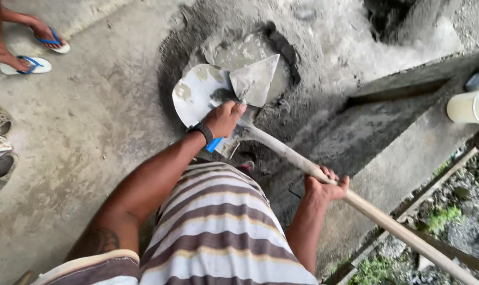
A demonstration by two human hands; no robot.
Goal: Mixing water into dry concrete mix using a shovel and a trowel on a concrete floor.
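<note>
Left hand (224,118) closed on trowel (254,80), blade tip pointing away, over shovel blade (194,92). Right hand (323,186) wrapped round shovel handle (376,214); long axis runs from blade back past right hand. Wet mortar pile (260,47) beyond left hand. White jug (471,103) far right; sandalled feet (31,50) far left.

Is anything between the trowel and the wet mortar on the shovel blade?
Nothing visible. The left hand holds the trowel directly over the shovel blade, with its edge at the wet mortar. The right hand grips the shovel handle, clear of both.
</note>
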